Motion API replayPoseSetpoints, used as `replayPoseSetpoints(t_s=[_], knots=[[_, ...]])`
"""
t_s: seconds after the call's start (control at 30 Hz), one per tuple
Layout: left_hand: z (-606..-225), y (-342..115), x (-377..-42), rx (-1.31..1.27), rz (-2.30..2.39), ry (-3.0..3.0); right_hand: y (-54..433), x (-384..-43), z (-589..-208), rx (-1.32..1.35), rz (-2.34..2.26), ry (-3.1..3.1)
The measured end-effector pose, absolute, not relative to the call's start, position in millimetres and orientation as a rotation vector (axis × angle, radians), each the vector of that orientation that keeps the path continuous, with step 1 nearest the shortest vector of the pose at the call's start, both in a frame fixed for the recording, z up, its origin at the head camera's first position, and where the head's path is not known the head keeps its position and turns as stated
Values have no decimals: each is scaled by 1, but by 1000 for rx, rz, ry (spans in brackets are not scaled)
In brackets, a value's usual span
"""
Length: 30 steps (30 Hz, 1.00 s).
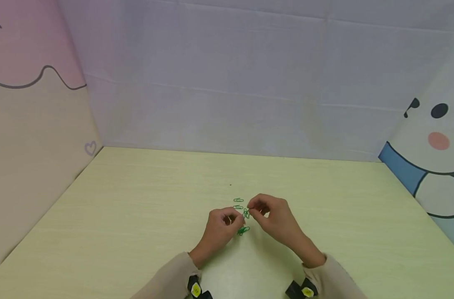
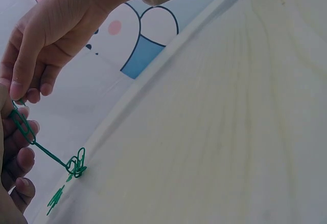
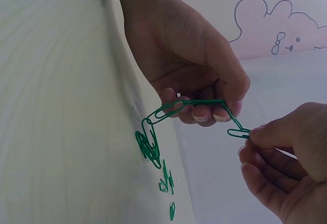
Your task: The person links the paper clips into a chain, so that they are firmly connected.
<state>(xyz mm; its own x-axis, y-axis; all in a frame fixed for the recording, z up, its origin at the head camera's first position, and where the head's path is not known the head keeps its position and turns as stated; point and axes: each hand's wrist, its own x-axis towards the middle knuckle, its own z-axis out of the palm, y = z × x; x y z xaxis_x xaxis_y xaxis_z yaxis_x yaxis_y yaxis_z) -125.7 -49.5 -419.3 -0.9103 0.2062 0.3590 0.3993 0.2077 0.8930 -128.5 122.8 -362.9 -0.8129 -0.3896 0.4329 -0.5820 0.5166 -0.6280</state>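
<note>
Left hand [image 1: 219, 228] and right hand [image 1: 279, 218], curled, pinch a paperclip chain [image 3: 204, 102].
Loose clips [image 1: 238, 201] lie just beyond on the table [image 1: 145, 207].

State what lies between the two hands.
Green paper clips bridge the gap between the left hand and the right hand, as the right wrist view shows.

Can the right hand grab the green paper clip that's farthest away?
Probably yes: the farthest clip lies close to the right hand, and nothing seems to cover it. But that hand pinches another clip, so it might need to let go first.
</note>
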Motion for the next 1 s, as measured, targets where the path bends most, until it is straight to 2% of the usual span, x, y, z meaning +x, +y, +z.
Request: replayPoseSetpoints(t_s=[0.43,1.0], knots=[[-418,-49,-126,-521,-1799,-2360,118,-127,-367,914,999,-2500],[-418,-48,-127,-647,-1801,-2364,117,-124,-364,949,887,-2618]])
